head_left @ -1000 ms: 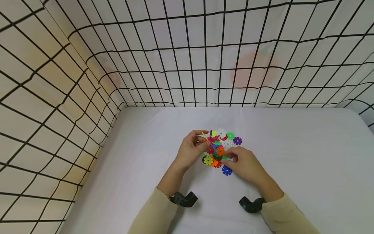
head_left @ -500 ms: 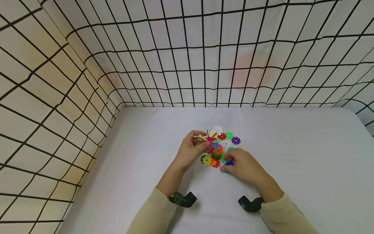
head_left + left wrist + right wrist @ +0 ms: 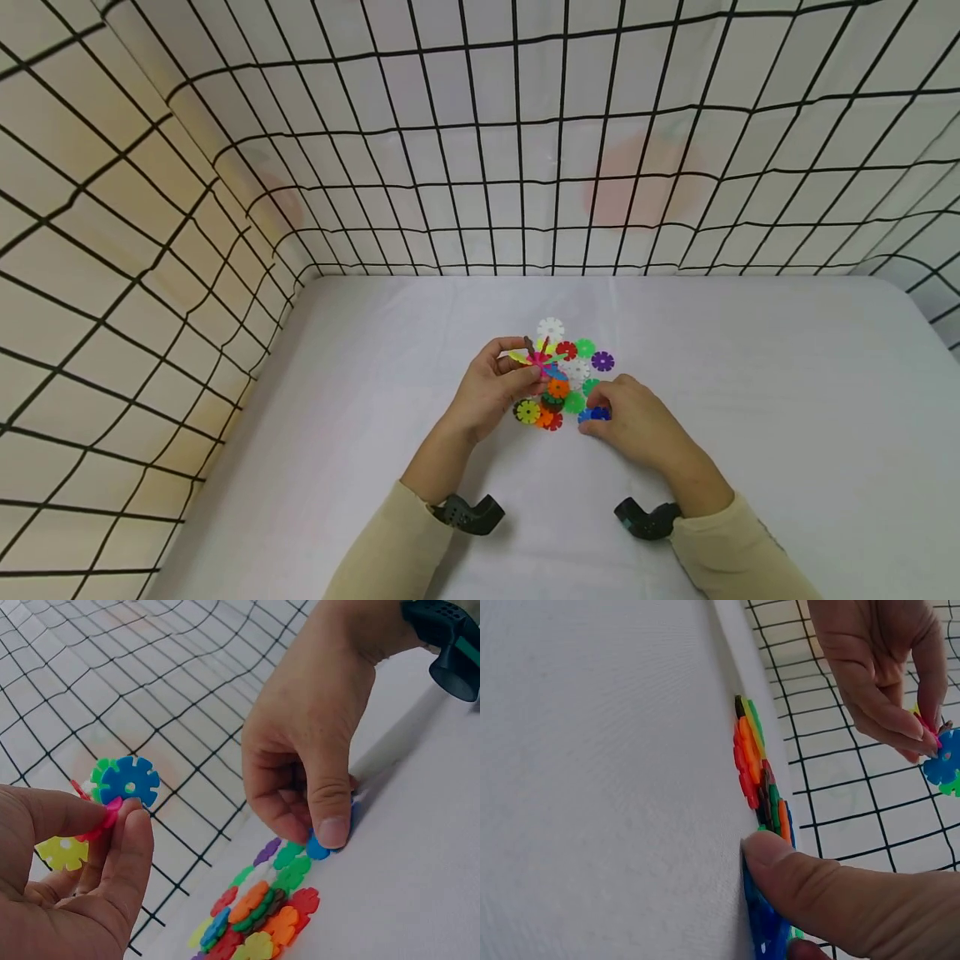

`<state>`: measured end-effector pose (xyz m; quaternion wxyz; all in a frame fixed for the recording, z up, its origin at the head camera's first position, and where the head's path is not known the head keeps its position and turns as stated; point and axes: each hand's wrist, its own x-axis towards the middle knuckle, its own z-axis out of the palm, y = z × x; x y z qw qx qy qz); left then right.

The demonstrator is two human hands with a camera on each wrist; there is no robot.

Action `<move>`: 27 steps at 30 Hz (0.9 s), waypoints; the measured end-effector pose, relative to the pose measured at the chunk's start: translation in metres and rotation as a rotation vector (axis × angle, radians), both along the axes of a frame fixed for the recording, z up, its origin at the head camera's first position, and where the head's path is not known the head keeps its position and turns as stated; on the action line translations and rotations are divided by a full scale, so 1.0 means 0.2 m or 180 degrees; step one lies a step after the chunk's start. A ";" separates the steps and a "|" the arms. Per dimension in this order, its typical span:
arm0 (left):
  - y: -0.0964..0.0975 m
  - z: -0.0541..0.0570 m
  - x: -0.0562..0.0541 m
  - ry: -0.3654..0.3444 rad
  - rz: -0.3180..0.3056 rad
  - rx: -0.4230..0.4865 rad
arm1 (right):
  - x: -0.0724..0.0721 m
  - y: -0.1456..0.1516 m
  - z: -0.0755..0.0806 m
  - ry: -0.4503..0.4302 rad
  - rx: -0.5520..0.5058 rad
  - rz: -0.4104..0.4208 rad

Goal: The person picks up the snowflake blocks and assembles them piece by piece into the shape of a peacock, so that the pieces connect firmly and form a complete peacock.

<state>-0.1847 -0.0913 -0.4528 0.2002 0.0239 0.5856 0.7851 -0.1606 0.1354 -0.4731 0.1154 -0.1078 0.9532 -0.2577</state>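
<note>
My left hand [image 3: 487, 390] pinches a pink notched snowflake disc [image 3: 110, 819] between thumb and fingers. Slotted into its rim are a blue disc [image 3: 129, 786], a yellow disc [image 3: 64, 853], and green, red and brown ones, which stick out like spokes. My right hand [image 3: 636, 423] is low over the table at the near right of the loose discs. Its thumb and curled fingers pinch at blue snowflake discs [image 3: 769, 922], one lighter and one darker; the fingertips below are partly hidden. Just left lies a cluster of loose discs, an orange disc [image 3: 558, 388] on top.
A white disc [image 3: 551, 329] lies at the far end of the cluster, a purple disc [image 3: 603, 361] at its right. A yellow disc [image 3: 527, 411] is at the near left. Black wire mesh [image 3: 517, 179] rises behind the white-covered table [image 3: 375, 400] and along its left.
My right hand has shifted slightly right, from beside the green discs onto the blue ones, which have moved with it. My left hand has tilted the joined discs, and the spokes have spread into view.
</note>
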 end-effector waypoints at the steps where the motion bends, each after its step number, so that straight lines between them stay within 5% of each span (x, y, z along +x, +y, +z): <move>1: 0.00 0.00 0.00 -0.0014 -0.0012 0.0020 | 0.00 0.00 0.00 0.0002 0.0008 -0.0017; 11: 0.01 -0.01 0.01 0.0053 -0.0107 -0.0223 | -0.02 0.07 0.04 0.0121 -0.0291 -0.0271; 20: 0.02 -0.01 0.02 0.0634 -0.0218 -0.0686 | 0.00 0.09 0.11 0.0265 -0.2141 -0.0756; 27: 0.03 0.01 0.04 0.0860 -0.0201 -0.0869 | 0.03 0.05 0.10 0.0544 -0.2310 -0.0683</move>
